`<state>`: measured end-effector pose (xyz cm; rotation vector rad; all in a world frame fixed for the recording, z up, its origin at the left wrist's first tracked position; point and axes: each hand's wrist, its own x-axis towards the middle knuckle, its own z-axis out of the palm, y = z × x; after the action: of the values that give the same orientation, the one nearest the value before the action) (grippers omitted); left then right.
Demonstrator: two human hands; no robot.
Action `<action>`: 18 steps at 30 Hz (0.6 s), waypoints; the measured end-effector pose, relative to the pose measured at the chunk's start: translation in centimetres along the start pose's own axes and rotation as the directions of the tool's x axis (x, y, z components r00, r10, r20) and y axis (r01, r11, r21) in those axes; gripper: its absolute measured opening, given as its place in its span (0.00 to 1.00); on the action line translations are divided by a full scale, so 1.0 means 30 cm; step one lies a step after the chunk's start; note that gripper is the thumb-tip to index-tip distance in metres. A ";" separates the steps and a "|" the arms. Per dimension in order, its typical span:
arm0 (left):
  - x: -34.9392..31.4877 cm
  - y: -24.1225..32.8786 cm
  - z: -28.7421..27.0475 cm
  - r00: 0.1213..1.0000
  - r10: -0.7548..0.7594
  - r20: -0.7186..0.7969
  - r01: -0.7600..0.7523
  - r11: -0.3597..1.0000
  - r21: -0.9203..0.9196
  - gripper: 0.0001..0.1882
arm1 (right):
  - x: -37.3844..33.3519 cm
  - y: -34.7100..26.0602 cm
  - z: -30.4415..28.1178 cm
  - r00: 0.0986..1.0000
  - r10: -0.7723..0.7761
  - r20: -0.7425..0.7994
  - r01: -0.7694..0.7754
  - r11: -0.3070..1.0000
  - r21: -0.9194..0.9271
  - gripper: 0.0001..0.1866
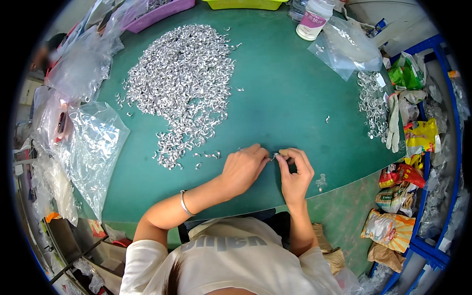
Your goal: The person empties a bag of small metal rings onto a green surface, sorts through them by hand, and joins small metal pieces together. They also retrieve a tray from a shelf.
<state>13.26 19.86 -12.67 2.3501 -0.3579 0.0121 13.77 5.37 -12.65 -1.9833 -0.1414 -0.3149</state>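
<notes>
Close to the table's near edge, my left hand (pixel 244 167) and my right hand (pixel 297 174) meet fingertip to fingertip. Both are closed in a pinch on a small silver metal piece (pixel 276 155), mostly covered by the fingers, so its exact shape cannot be told. Left of them spreads a large heap of small curved silver metal pieces (pixel 182 73), with a few strays by my left wrist. A single curved piece (pixel 327 119) lies apart, beyond my right hand. Along the right edge sits a smaller group of silver ring-like pieces (pixel 372 105).
Clear plastic bags (pixel 96 147) cover the table's left side. Purple (pixel 160 15) and yellow-green (pixel 244 4) trays stand at the far edge. A white bottle (pixel 314 19) stands beside a plastic bag (pixel 346 46); a pale glove (pixel 393 123) lies at right, near a blue rack (pixel 432 250).
</notes>
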 end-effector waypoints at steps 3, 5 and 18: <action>0.006 0.002 -0.015 0.999 -0.034 -0.035 0.033 0.999 -0.028 0.11 | 0.008 0.025 -0.022 0.996 0.076 -0.042 -0.072 0.993 0.089 0.07; 0.007 0.019 -0.034 0.997 -0.072 -0.023 0.069 0.994 -0.086 0.11 | 0.003 0.030 -0.039 0.981 0.193 -0.001 -0.192 0.975 0.116 0.07; 0.031 0.040 0.007 0.998 0.032 0.054 -0.037 0.994 0.098 0.13 | 0.319 0.213 -0.190 0.999 -0.032 -0.044 0.005 0.856 -0.517 0.10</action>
<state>13.81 18.66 -11.88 2.4457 -0.4328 -0.0160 23.56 -2.89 -13.29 -2.5084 -0.0425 -0.4519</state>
